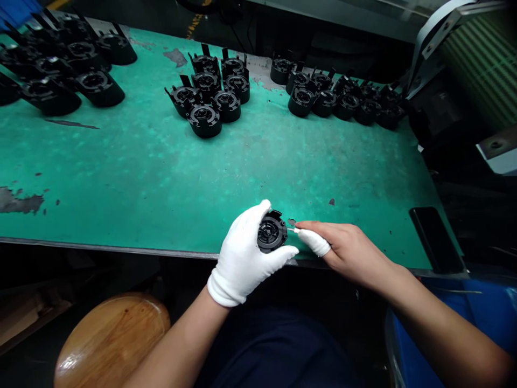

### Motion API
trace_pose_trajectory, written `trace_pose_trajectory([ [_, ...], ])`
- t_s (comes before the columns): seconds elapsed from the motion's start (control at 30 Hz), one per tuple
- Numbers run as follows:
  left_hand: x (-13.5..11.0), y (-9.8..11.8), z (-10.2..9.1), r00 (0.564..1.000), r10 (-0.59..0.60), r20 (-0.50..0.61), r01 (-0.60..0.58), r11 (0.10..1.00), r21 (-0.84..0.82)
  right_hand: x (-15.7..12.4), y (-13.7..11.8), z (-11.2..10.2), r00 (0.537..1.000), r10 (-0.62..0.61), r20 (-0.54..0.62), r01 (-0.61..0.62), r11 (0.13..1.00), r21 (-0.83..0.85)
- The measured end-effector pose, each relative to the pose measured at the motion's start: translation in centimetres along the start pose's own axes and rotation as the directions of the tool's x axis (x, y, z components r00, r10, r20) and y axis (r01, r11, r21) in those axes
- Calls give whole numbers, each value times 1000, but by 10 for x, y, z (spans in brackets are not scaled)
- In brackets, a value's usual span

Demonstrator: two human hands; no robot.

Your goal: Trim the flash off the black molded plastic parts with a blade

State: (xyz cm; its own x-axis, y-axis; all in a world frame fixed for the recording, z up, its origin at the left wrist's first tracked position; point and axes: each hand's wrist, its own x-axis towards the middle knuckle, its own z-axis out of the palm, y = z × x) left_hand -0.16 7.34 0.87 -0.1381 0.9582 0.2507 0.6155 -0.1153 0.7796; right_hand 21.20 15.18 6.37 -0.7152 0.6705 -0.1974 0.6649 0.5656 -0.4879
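Observation:
My left hand (242,253), in a white glove, grips a round black plastic part (271,233) at the near edge of the green table (133,161). My right hand (343,248) is bare except for a white wrap on one finger. Its fingers pinch a thin small tool (293,230) whose tip touches the part's right side. A tiny dark scrap (291,221) lies on the mat just above the tool tip.
Several similar black parts stand in three clusters at the far left (64,70), the centre (212,94) and the far right (339,94). A dark phone (436,240) lies at the right edge. A wooden stool (111,342) is below left, a blue bin (456,323) below right.

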Motion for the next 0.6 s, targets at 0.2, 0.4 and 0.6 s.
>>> trace_pose_trajectory([
  [0.2, 0, 0, -1, 1000, -1, 10, 1, 1000, -2, 10, 4, -14, 996, -67, 61, 72, 995, -73],
  [0.4, 0, -1, 0, 1000, 3, 5, -3, 1000, 2, 30, -1, -30, 971, -74, 226, 135, 954, -269],
  [0.6, 1, 1, -1, 1000, 1, 8, -1, 1000, 6, 38, -3, -37, 973, -122, 195, 185, 920, -347],
])
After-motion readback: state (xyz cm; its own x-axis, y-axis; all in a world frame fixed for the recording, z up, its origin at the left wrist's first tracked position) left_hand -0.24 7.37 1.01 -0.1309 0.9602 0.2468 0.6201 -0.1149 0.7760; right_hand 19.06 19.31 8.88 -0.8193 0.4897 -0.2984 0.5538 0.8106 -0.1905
